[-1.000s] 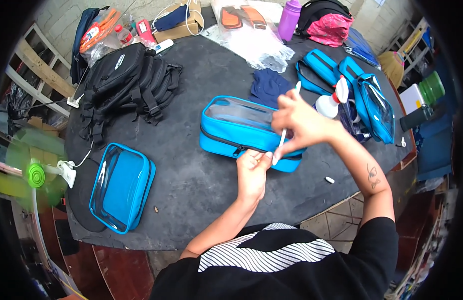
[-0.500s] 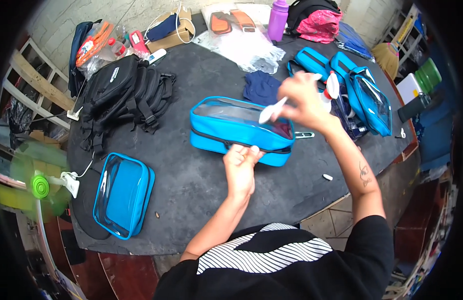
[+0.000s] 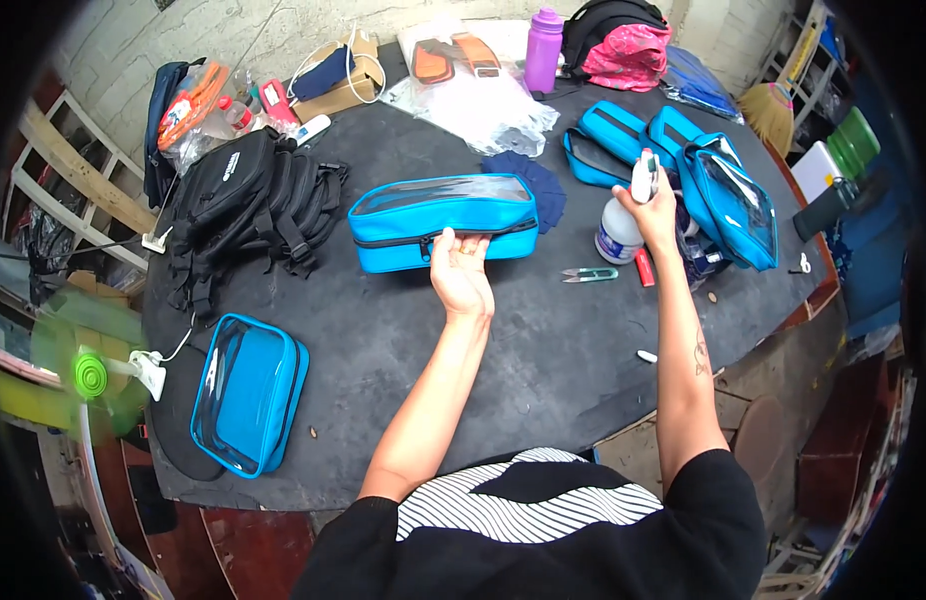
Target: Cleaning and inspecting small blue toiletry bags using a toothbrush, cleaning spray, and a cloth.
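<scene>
My left hand (image 3: 461, 270) is closed on the lower front edge of a blue zippered pouch (image 3: 388, 258) with a clear plastic top, held tilted above the table. My right hand (image 3: 655, 212) wraps round the white trigger head of a spray bottle (image 3: 617, 236), whose body has a printed label. Just in front of the bottle lie green thread snips (image 3: 590, 275) and a small red object (image 3: 644, 268). A dark blue cloth (image 3: 545, 195) lies partly behind the pouch. More blue clear-sided pouches (image 3: 731, 205) are piled beyond my right hand.
Another blue pouch (image 3: 245, 395) lies near left, by a green clip fan (image 3: 90, 374). Black bags (image 3: 245, 195) fill the left side. At the back are clear plastic packaging (image 3: 483, 112), a purple bottle (image 3: 543, 55) and a pink-black bag (image 3: 628, 55). A small white object (image 3: 647, 356) lies near right.
My right hand has moved right from over the pouch to the spray bottle; the white item it held no longer shows. My left hand and the pouch have shifted left and away.
</scene>
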A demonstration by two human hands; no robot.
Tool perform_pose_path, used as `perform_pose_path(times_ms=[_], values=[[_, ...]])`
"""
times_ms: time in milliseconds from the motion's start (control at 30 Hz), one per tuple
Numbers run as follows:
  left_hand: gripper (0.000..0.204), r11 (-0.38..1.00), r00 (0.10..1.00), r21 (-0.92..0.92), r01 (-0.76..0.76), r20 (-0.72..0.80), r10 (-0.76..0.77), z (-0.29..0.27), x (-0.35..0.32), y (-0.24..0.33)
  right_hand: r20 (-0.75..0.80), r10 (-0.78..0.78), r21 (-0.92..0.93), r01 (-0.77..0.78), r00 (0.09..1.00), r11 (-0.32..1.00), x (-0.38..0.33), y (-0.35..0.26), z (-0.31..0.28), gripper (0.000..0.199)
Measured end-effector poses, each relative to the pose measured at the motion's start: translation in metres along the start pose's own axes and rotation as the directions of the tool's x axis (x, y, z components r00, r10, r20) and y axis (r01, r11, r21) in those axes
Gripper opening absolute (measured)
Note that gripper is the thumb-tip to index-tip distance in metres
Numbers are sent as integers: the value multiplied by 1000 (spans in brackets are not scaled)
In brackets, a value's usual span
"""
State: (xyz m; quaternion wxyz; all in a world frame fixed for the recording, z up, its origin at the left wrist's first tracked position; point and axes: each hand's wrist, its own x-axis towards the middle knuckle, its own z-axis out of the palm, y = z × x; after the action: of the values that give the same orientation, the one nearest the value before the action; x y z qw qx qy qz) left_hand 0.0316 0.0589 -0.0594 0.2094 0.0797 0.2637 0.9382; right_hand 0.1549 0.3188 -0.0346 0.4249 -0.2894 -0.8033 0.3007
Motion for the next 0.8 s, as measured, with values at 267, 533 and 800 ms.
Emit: perform_pose_path(times_ms=[267,533,800], values=[[70,998,1000,-64,-2,-29,0,18,-4,10,497,-100,322,-76,862,944,-62,-132,-20,41],[67,997,998,-78,7,-61,-12,26,-6,7,672,-86,386,-249,735,888,-88,-155,21,32],[62,995,997,-98,0,-79,-8,27,-6,8,736,-56,329,-284,674,900,-85,-155,25,33]])
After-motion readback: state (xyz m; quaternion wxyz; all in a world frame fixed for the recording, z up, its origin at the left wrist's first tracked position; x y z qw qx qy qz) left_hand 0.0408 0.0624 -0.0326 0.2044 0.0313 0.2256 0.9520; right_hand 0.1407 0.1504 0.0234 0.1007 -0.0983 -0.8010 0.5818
